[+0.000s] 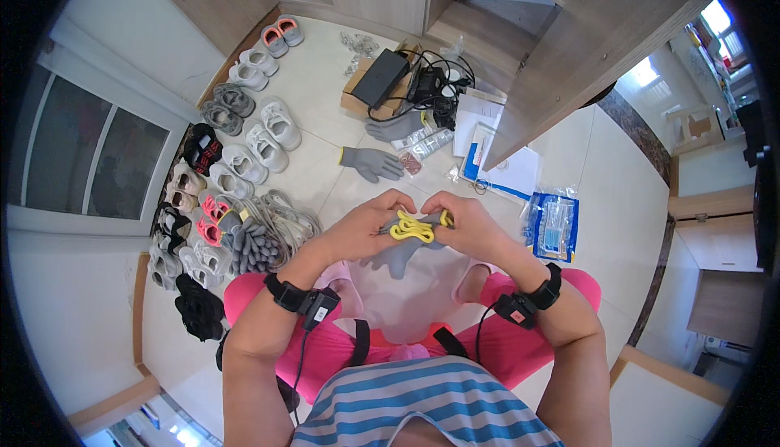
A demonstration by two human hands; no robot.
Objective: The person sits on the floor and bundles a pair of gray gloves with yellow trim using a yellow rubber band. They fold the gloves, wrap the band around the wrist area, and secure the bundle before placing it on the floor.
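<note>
Between both hands, over the tiled floor, I hold grey work gloves (399,258) with bunched yellow cuffs. My left hand (368,225) grips them from the left, and my right hand (462,220) pinches the cuffs from the right. The gloves' fingers hang down below my hands. Just beyond, a single grey glove (373,164) lies flat on the floor, and another grey glove (395,127) lies behind it, partly under clear packets. To the left, a bundle of grey gloves (253,249) rests against coiled pale cables (283,218).
Rows of shoes (244,164) line the left wall. Ahead are a black power adapter (381,78) on a cardboard box (359,103), black cables and papers (515,173). A blue plastic packet (553,228) lies at right. An open wooden cabinet door (567,63) juts out at upper right.
</note>
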